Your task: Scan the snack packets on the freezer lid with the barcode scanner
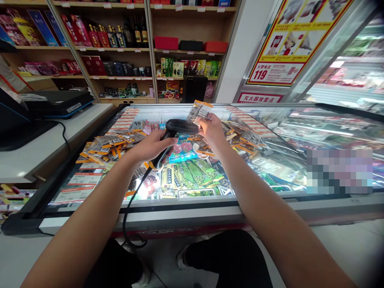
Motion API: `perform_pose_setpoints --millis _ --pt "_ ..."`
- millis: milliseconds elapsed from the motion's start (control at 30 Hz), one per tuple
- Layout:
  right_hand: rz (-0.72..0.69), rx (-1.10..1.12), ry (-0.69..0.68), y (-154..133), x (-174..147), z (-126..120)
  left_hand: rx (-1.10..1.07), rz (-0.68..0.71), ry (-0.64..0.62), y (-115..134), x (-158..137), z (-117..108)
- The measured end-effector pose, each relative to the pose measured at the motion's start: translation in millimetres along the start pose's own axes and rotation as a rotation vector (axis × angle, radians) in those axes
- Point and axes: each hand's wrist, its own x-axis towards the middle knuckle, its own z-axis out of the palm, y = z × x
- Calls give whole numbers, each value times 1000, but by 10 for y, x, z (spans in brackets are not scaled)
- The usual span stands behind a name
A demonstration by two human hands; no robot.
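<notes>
My left hand (pixel 153 146) is wrapped round the handle of a black barcode scanner (pixel 181 127), whose head points right. Its cord (pixel 132 196) hangs down over the freezer's front edge. Between the fingers of my right hand (pixel 211 128) is a small snack packet (pixel 198 110) with an orange edge, held upright just beyond the scanner head. Below both hands is the glass top of a chest freezer (pixel 180 206). A pile of similar orange-edged packets (pixel 108 145) lies on the glass at the left. More such packets (pixel 244 134) lie to the right of my right hand.
Green ice-cream packs (pixel 198 173) show through the freezer glass. A white counter (pixel 57 140) with a black scale-like device (pixel 60 102) stands at the left. Behind the freezer rise shelves (pixel 120 49) of boxes and bottles, with a poster (pixel 288 44) at the right.
</notes>
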Motion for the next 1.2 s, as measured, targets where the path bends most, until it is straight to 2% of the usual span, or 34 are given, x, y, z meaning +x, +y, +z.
perform_pose_setpoints --millis 133,233,367,533,633,700,767,833,867,933,1033,1100,1200 --pt "-14 6 -31 -3 -18 -21 28 -7 20 -3 -6 -9" --pt "-49 -95 -15 -56 -54 -55 5 -2 31 -9 -13 -1" --pt "-147 -447 -28 -155 -128 -113 -121 51 92 6 -1 -8" --pt "-311 -935 -265 -120 -205 -117 -215 163 215 61 -63 -140" --pt "-351 -1206 -406 -35 -254 -80 -223 165 391 55 -291 -312" --pt "-419 -1385 -378 21 -303 -43 -240 148 519 -4 -536 -459" --pt "-526 -1502 -280 73 -365 12 -284 138 620 -116 -825 -612" --pt "-641 -1499 -237 123 -439 88 -328 108 700 -268 -1120 -744" --pt "-691 -1459 -271 149 -476 132 -343 89 735 -351 -1260 -794" --pt "-761 -1369 -438 203 -546 218 -391 71 814 -510 -1511 -855" --pt "-721 -1343 -648 276 -611 296 -458 23 872 -697 -1784 -868" --pt "-655 -1389 -633 300 -618 310 -490 2 891 -775 -1884 -852" --pt "-604 -1439 -515 275 -586 357 -542 0 903 -841 -1921 -819"
